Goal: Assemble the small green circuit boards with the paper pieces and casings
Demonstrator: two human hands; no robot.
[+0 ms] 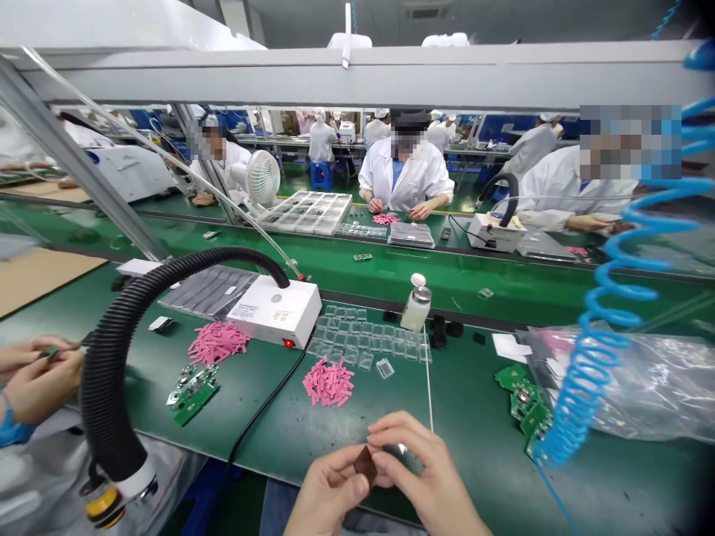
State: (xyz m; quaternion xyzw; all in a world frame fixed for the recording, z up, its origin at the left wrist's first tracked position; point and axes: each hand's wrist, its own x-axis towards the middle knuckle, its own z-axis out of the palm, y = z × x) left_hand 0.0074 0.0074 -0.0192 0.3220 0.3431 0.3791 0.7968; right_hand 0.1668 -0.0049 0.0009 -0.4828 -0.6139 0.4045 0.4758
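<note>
A small dark brown square piece point(366, 467) is held up near the table's front edge, between both hands. My left hand point(334, 487) pinches it between thumb and fingers from the left. The thumb and fingertips of my right hand point(418, 469) close on its right side. Beyond the hands lies a pile of pink strips point(328, 383). Rows of clear plastic pieces point(357, 335) spread behind that pile, and one clear piece point(385, 368) sits apart at their front right.
A white box point(278, 309) carries a black hose point(106, 350) arching left. Circuit boards point(525, 406), a plastic bag point(642, 380) and a coiled blue hose point(592, 357) are at right. A bottle point(417, 307) stands behind. A co-worker's hands point(48, 376) are at far left.
</note>
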